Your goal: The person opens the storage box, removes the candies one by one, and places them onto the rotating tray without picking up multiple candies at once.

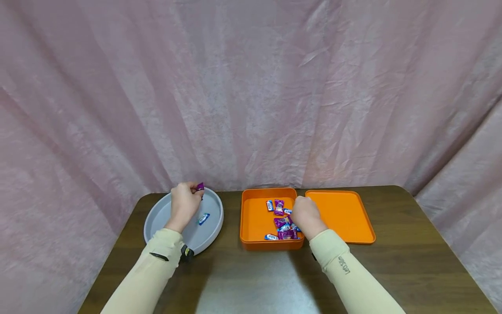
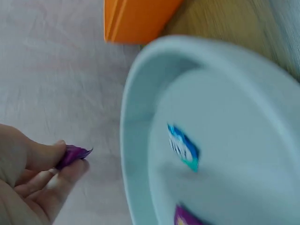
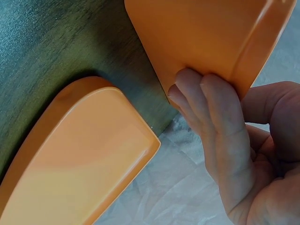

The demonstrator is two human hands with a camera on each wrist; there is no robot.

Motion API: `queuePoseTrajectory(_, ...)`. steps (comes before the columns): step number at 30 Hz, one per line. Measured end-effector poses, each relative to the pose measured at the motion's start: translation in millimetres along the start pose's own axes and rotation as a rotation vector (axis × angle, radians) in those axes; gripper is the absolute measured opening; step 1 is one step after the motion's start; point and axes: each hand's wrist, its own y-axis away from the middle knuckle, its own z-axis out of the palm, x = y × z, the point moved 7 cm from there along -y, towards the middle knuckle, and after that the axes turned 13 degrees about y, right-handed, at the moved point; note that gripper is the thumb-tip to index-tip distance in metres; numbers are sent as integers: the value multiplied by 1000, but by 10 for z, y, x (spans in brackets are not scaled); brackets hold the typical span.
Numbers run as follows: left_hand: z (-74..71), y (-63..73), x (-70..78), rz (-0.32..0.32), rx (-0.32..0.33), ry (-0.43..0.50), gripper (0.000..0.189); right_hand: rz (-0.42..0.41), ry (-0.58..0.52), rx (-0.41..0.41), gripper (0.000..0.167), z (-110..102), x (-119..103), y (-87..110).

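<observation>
My left hand [image 1: 185,201] pinches a purple-wrapped candy [image 2: 72,155] between thumb and fingers, held above the far side of a round grey tray [image 1: 211,231]. A blue-and-white candy [image 2: 183,147] lies in that tray, and the left wrist view also catches part of another purple candy [image 2: 185,216]. At the right side of an orange box [image 1: 255,218], my right hand [image 3: 229,136] grips its wall near the far corner, fingers against the outside. Several purple candies [image 1: 279,206] and blue-and-white candies [image 1: 269,206] lie inside, partly hidden by that hand.
An orange lid [image 1: 341,213] lies right of the box, close to my right forearm. The dark wooden table [image 1: 408,244] backs onto a pink curtain [image 1: 251,96]. A strip of tabletop separates the grey tray from the box.
</observation>
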Motion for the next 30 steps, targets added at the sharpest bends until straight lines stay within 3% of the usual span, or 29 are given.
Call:
queuePoseTrajectory(6, -6, -111, -252, -36, -61, -71, 8, -2, -2, 7, 34, -16, 31, -20)
queuePoseTrajectory(11, 54, -112, -391, -80, -109, -105, 12, 1, 5, -23, 36, 17, 39, -29)
queuePoseTrajectory(16, 100, -103, -471, -129, -136, -104, 28, 13, -3, -37, 38, 37, 47, -31)
queuePoseTrajectory(23, 158, -109, -563, -136, -188, -158, 16, 19, -14, -35, 38, 21, 44, 1)
queuePoseTrajectory(30, 185, -95, -640, -163, -237, -203, 33, 1, -14, -31, 39, -5, 0, 14)
